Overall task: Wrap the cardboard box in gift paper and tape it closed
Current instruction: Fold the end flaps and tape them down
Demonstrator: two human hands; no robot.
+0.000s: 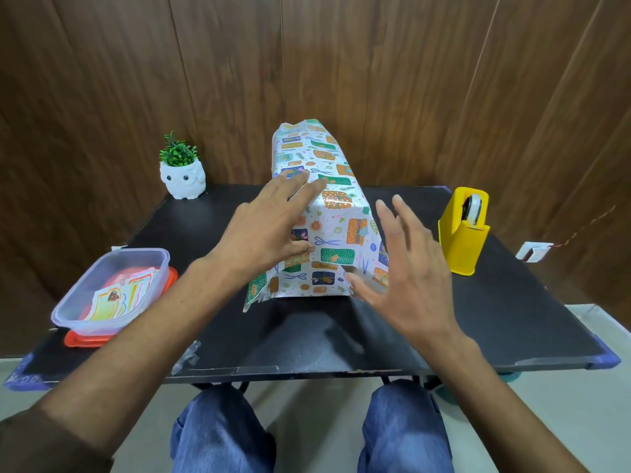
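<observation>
- We found the wrapped box (pixel 333 213) lying on the black table (pixel 512 312), its long axis running straight away from us and its near end facing us
- Our left hand (pixel 263 230) lay on the gift paper (pixel 327 268) at the top left side, fingers straight, pressing and gripping nothing
- Our right hand (pixel 406 268) hovered just beside the right side, fingers spread and holding nothing; we could not tell whether its thumb touched the paper
- The tape dispenser (pixel 464 230) stood off to the right, nearer our right hand, so we judged that hand should fetch tape while the left pinned the paper
</observation>
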